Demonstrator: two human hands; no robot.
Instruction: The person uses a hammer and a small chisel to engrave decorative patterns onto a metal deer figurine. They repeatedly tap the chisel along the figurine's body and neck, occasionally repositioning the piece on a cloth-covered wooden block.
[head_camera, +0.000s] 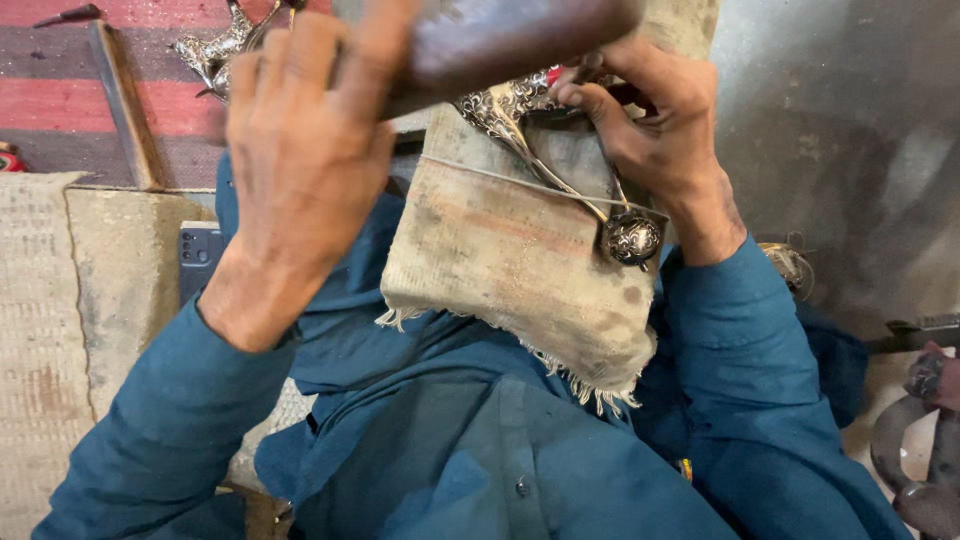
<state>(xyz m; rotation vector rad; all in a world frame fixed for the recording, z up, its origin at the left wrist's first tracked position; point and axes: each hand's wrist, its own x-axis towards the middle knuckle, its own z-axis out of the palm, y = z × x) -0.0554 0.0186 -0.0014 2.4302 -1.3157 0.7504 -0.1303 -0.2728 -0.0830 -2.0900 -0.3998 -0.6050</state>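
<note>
My left hand (300, 150) is raised near the camera, shut on a dark brown wooden block (500, 40) that looks like a mallet head. My right hand (660, 130) pinches an ornate silver metal piece (500, 110) with a thin curved stem ending in a round engraved knob (630, 238). A small red-tipped tool (553, 76) shows by my right fingers. The metal piece rests on a dirty beige cloth (510, 260) with a frayed fringe, draped over a support on my lap. Both arms wear blue sleeves.
A dark phone (198, 255) lies at my left on a worn beige mat (60, 330). More silver ornate pieces (215, 45) lie on a red striped rug at the top left. A wooden stick (125, 100) lies there. Dark metal parts (925, 430) sit at the right edge.
</note>
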